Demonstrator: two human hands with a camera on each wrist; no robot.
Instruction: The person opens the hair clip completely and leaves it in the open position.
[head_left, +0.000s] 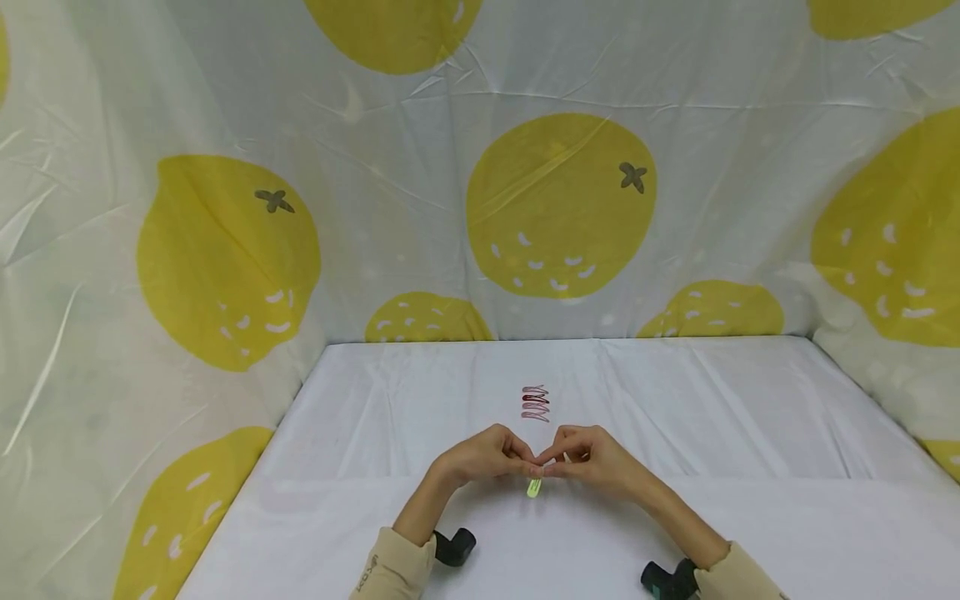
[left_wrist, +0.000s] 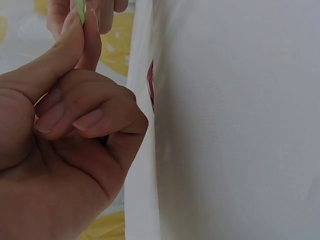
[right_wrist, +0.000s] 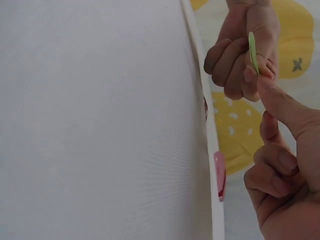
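Note:
A pale green snap hair clip (head_left: pixel 533 488) hangs just below the meeting fingertips of both hands, over the near part of the table. The left hand (head_left: pixel 483 457) pinches its upper end between thumb and index finger, the other fingers curled in. From the opposite side the right hand (head_left: pixel 600 460) pinches the same end. In the left wrist view the clip (left_wrist: pixel 81 11) shows at the left thumb tip. The right wrist view shows the clip (right_wrist: pixel 253 50) edge-on, its end hidden among the fingertips.
Beyond the hands, several pink and dark red snap clips (head_left: pixel 536 403) lie in a column on the white-covered table (head_left: pixel 675 400). One pink clip (right_wrist: pixel 220 175) shows at the right wrist view's table edge. A lemon-print curtain (head_left: pixel 390 208) stands behind and at the sides.

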